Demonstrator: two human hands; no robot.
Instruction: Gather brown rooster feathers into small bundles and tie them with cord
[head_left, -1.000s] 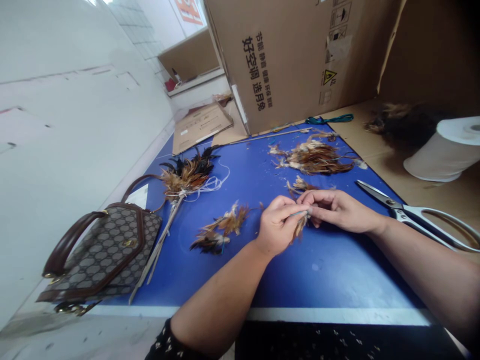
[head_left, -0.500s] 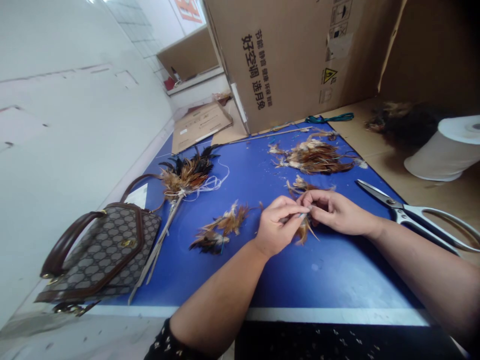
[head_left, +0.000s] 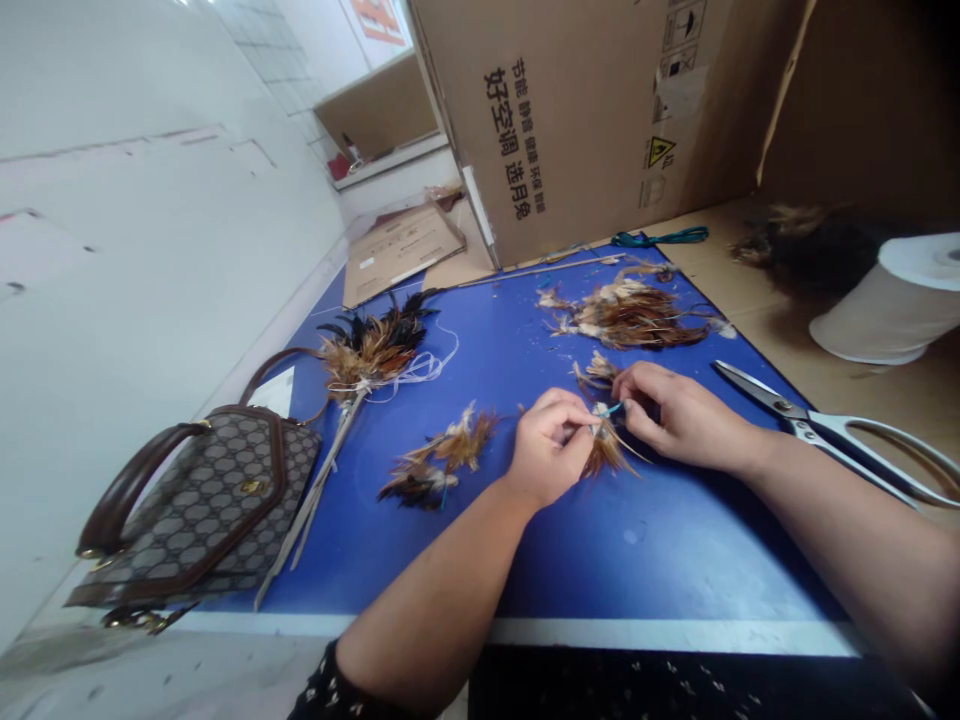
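Over the blue table, my left hand pinches the quill end of a small bundle of brown feathers. The bundle fans out toward me. My right hand is closed just to the right, its fingertips pinching a thin blue-green tie at the bundle's top. Both wrists rest near the table surface.
A tied feather bundle lies left of my hands. A feather duster on sticks, a patterned handbag, a loose feather pile, large scissors, a white roll and a cardboard box surround them.
My hands have drawn slightly apart. The feather bundle now fans out between them, and the blue-green tie shows at its top.
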